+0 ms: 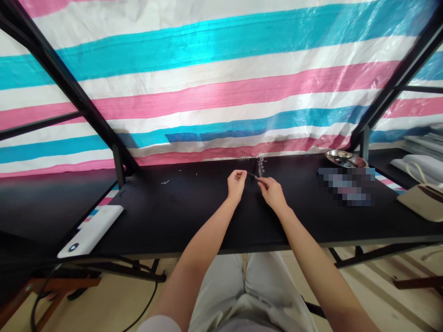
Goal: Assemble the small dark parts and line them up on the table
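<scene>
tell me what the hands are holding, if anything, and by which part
A thin dark strip: the left hand pinches it at or near one end, the right hand towards the other.

Could read no text, label, brand or number. Saw a dark round mark (73,247) on the white oblong device (98,228), too small to decipher; found the pixelated patch (349,186) illegible.

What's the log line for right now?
left hand: pinches thin dark strip | right hand: holds its other end | black tabletop: metal dish, back right
</scene>
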`<action>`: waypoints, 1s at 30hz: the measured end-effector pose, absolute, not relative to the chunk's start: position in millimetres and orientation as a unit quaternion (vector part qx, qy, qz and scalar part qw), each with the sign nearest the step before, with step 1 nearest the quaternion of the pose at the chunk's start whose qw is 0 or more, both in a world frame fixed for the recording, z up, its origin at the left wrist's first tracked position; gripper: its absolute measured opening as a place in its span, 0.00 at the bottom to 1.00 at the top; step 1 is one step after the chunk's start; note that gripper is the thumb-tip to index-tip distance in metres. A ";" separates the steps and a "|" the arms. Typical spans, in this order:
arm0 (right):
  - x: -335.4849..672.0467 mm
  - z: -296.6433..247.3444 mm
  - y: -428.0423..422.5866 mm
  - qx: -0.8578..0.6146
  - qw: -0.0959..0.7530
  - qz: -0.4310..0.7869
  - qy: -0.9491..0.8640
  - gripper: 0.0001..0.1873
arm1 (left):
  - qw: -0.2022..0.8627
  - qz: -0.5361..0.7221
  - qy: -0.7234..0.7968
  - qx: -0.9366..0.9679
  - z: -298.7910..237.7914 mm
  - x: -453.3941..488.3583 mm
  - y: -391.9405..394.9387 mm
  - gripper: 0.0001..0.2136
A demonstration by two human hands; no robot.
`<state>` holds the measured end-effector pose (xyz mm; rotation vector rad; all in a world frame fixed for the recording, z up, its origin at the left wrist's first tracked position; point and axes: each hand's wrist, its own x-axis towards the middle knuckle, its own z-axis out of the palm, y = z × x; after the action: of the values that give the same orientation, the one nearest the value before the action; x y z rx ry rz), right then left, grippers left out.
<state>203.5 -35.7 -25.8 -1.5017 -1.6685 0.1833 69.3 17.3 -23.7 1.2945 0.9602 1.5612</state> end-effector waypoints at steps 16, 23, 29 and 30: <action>200.7 -17.1 -39.9 -0.581 0.463 0.066 -0.666 0.18 | 0.309 0.617 0.391 0.609 -13.6 69.8 1.3 0.10; 198.6 -13.9 -41.6 -0.564 0.467 0.052 -0.679 0.18 | 0.304 0.622 0.386 0.610 -12.2 70.6 -1.4 0.09; 197.3 -13.2 -42.1 -0.554 0.471 0.056 -0.684 0.19 | 0.280 0.588 0.381 0.656 -13.7 72.9 -5.2 0.08; 197.2 -13.5 -42.1 -0.550 0.474 0.058 -0.686 0.19 | 0.275 0.582 0.375 0.667 -13.8 73.2 -5.7 0.08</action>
<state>197.2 -42.1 -13.5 -1.3445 -1.6780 0.1414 73.2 -5.7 -13.8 1.7929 1.0081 1.5648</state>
